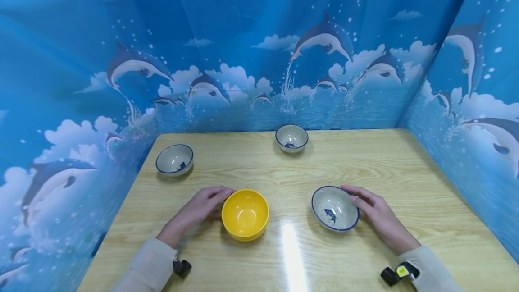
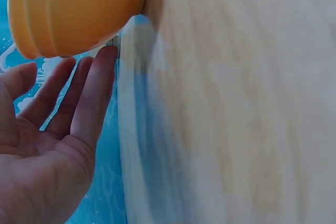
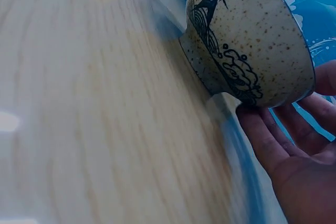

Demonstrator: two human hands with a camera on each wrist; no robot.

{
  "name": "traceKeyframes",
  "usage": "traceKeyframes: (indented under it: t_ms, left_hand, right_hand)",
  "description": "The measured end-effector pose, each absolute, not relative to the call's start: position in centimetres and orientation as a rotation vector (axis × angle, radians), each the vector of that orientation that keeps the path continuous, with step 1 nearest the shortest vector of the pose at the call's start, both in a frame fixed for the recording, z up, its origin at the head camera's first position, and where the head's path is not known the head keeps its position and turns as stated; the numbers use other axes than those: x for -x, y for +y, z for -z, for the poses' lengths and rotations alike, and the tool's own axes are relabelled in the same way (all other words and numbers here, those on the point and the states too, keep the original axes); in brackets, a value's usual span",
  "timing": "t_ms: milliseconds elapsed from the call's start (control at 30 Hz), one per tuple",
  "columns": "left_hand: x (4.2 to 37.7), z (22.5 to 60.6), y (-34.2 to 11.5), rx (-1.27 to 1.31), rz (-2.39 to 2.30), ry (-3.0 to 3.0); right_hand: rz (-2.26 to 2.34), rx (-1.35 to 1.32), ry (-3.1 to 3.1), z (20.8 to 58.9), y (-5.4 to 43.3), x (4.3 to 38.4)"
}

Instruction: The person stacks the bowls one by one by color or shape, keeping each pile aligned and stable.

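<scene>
Left of the table's middle stands a glossy yellow bowl (image 1: 245, 215), with layered edges showing under its rim. My left hand (image 1: 207, 204) is at its left side, thumb by the rim. In the left wrist view the fingers (image 2: 86, 98) are extended and their tips come right up to the yellow wall. To the right, my right hand (image 1: 375, 213) holds a speckled white bowl (image 1: 334, 211) by its right side, thumb at the blue rim and fingers against the outer wall. Dark fish and wave drawings mark this bowl (image 3: 257, 40) outside.
Two more white bowls with blue rims stand farther off, one at the left edge (image 1: 174, 161) and one at the back (image 1: 292, 139). The wooden table (image 1: 227, 161) is bordered by a blue dolphin-print curtain (image 1: 243, 35) behind and at both sides.
</scene>
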State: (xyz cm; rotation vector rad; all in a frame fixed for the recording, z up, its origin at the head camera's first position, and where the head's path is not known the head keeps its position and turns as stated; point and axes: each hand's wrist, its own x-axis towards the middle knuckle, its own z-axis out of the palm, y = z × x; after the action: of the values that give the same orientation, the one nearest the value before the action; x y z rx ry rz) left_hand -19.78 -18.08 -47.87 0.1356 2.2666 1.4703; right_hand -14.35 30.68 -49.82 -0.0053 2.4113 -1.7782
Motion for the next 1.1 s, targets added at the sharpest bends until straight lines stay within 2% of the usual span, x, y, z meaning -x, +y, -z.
traceKeyframes:
  t_ms: [633,1100]
  left_hand:
    - [22.4,45.0,-22.3,-0.215,-1.462,2.453]
    - [23.9,43.0,-26.1,0.045,-1.490,2.610]
  right_hand:
    - [1.750,-0.045,2.465,49.8,30.6,14.3]
    - [1.728,-0.075,2.478,49.7,30.4,14.3]
